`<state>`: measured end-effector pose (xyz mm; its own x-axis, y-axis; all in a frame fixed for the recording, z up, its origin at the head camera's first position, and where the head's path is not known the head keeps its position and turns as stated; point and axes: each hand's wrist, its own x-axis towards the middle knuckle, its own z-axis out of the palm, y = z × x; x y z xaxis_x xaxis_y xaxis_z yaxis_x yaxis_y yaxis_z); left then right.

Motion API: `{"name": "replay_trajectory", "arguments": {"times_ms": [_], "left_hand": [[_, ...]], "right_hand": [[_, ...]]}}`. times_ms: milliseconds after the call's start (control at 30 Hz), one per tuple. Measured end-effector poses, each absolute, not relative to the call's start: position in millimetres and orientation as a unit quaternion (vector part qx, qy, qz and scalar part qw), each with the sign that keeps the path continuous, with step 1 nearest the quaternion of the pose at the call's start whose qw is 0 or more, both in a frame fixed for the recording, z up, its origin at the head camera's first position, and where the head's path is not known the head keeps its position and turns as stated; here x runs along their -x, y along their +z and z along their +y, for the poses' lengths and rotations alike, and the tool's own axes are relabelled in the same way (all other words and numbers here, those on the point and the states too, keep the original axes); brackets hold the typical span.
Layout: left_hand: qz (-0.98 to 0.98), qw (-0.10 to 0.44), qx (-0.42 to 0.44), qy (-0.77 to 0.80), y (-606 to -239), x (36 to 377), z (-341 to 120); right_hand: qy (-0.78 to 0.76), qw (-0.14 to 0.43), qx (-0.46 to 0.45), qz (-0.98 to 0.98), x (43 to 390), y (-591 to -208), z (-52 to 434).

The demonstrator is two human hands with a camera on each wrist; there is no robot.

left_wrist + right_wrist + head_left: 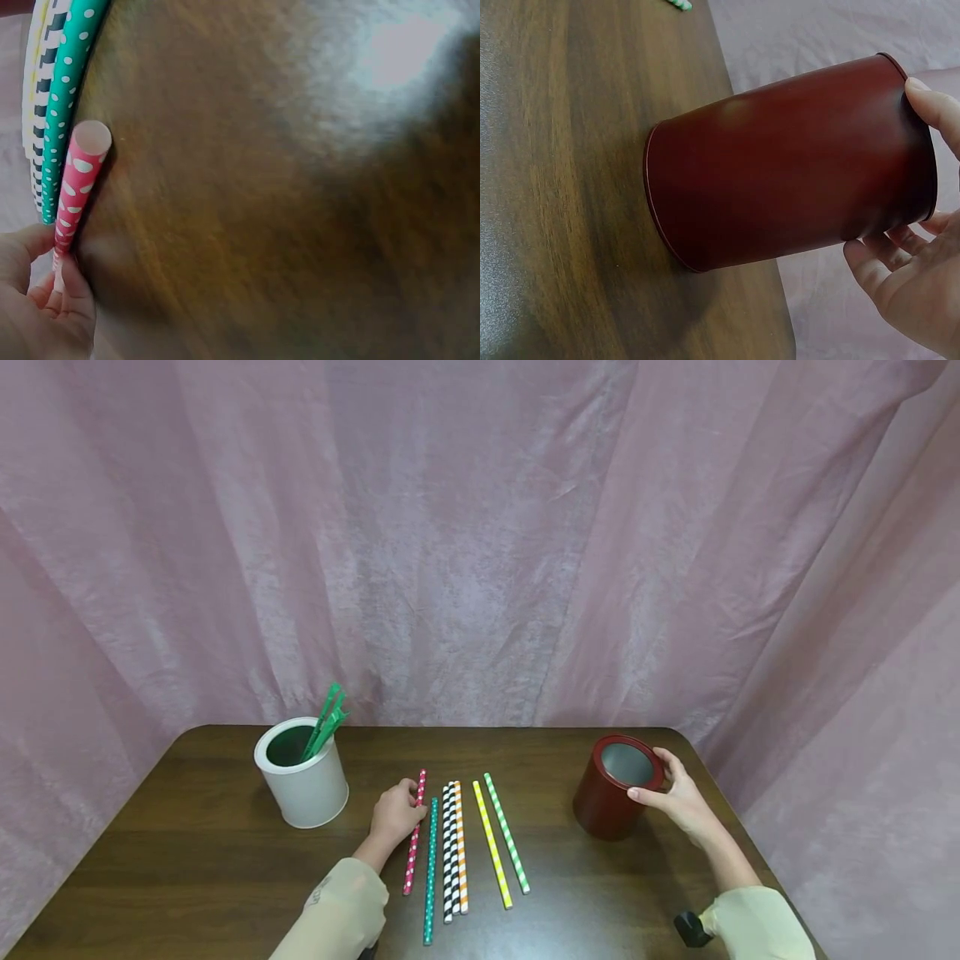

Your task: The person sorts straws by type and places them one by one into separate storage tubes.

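Note:
My left hand (396, 817) pinches a pink paper straw with white dots (412, 852) between thumb and fingers. In the left wrist view the hollow end of that straw (75, 184) points toward the camera, close over the table. Just right of it lies a teal dotted straw (431, 872). At the table's right side, my right hand (682, 797) grips a dark red round container (600, 806) near its rim, thumb on the near side and fingers on the far side. The container's mouth faces up, and its base (675, 232) is over the tabletop.
Black-and-white striped straws (447, 860), an orange striped one (461, 868), a yellow one (492, 847) and a green striped one (507, 835) lie in a row. A white container (307, 797) at the left holds green sticks (324, 731). A pink curtain (480, 568) hangs behind the table.

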<state>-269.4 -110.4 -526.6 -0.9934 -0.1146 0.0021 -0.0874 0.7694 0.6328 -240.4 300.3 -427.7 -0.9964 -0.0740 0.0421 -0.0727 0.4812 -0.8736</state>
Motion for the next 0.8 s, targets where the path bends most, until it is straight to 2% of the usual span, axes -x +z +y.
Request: {"name": "replay_trajectory", "arguments": {"times_ms": [467,633,800], "left_hand": [[-0.946,0.009,-0.043,-0.322,-518,269,-109],[-0.945,0.005,-0.011,-0.328,-503,271,-109],[-0.935,-0.022,0.001,-0.353,-483,273,-107]], "right_hand": [[-0.505,0.002,0.047,0.862,240,-427,300],[-0.504,0.004,0.046,0.863,240,-427,301],[-0.504,0.009,0.047,0.863,240,-427,301]]}}
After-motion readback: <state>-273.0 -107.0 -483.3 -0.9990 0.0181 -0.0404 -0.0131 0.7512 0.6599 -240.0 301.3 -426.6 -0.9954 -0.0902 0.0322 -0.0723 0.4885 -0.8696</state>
